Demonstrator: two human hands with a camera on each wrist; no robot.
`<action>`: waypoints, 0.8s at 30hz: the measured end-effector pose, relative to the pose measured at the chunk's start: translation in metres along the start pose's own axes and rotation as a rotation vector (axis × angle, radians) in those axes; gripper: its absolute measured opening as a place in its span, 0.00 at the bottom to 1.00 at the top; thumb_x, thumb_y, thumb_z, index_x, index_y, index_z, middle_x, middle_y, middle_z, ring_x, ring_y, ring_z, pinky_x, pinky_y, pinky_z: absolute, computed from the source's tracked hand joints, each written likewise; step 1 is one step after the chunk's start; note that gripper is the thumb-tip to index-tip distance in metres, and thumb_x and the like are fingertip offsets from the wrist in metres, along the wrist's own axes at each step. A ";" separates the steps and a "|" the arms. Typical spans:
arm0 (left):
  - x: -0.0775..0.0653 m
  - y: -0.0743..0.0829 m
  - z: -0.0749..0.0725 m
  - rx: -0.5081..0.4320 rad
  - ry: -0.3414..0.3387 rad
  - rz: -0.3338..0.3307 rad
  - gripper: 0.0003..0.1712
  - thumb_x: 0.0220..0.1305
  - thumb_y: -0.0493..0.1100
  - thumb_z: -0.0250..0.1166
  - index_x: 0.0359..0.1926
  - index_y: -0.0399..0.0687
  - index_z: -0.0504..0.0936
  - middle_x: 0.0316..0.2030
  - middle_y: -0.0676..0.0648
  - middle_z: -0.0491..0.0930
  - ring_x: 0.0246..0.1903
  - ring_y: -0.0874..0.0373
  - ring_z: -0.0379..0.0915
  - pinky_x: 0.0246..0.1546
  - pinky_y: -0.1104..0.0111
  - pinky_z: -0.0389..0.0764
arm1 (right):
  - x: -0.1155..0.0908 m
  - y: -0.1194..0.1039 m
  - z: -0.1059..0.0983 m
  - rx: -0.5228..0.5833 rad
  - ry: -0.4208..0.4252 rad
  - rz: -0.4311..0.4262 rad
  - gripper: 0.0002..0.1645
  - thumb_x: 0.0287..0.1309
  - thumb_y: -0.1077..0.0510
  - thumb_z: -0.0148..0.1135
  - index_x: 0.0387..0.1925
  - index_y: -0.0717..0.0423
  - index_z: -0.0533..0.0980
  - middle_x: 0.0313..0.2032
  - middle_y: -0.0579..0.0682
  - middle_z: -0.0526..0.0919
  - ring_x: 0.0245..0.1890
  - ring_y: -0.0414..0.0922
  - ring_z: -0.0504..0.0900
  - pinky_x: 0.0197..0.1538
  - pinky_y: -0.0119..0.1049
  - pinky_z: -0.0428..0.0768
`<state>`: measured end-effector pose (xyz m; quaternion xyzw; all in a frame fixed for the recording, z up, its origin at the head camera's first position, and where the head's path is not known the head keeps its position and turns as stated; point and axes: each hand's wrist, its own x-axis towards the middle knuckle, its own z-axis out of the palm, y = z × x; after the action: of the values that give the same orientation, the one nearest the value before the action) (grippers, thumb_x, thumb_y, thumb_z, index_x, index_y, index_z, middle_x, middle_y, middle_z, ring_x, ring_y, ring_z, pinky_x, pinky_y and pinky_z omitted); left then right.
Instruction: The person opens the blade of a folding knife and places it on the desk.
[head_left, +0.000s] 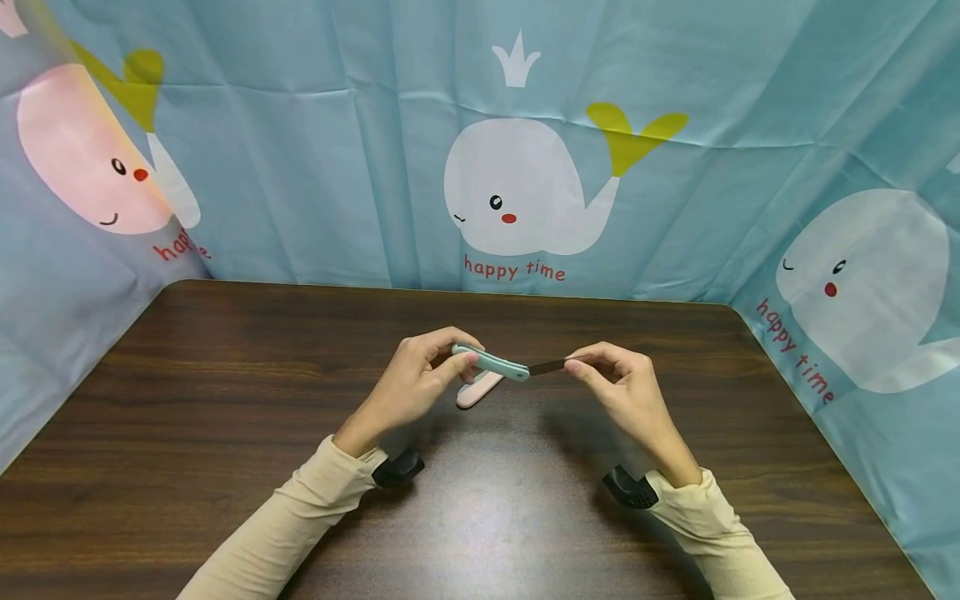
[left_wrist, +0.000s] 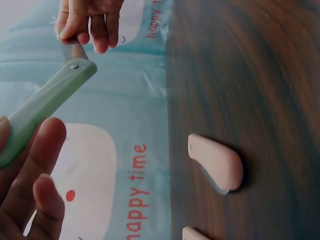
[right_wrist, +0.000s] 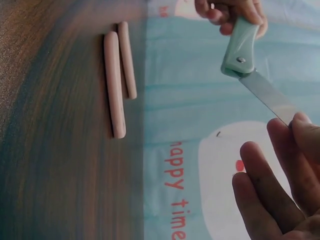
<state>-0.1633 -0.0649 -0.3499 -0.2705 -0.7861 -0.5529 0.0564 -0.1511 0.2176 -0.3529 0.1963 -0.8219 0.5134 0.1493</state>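
Note:
A folding knife with a mint-green handle (head_left: pixel 495 363) is held above the table, its metal blade (right_wrist: pixel 270 95) swung out from the handle. My left hand (head_left: pixel 411 375) grips the handle's far end between thumb and fingers. Thumb and index finger of my right hand (head_left: pixel 622 392) pinch the blade near its tip; in the right wrist view its other fingers are spread loosely. Below the knife, two pink folded knives lie side by side on the table: one pink knife (right_wrist: pixel 115 85) and a second pink knife (right_wrist: pixel 128 60). The green handle partly covers them in the head view.
The dark wood-grain table (head_left: pixel 225 400) has rounded far corners. A light blue curtain (head_left: pixel 300 167) printed with whales surrounds its back and sides. Black wrist cameras, a left one (head_left: pixel 398 469) and a right one (head_left: pixel 630 488), sit below the cuffs.

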 end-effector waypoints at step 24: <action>0.003 0.000 -0.005 -0.265 0.047 -0.121 0.11 0.71 0.38 0.60 0.50 0.38 0.80 0.30 0.38 0.87 0.23 0.65 0.79 0.18 0.72 0.71 | 0.002 -0.002 -0.006 0.142 -0.059 0.126 0.08 0.64 0.63 0.64 0.40 0.67 0.81 0.32 0.40 0.89 0.37 0.35 0.88 0.45 0.27 0.82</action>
<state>-0.1672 -0.0679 -0.3469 -0.2146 -0.7194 -0.6606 0.0053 -0.1513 0.2221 -0.3479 0.1694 -0.7981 0.5729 0.0782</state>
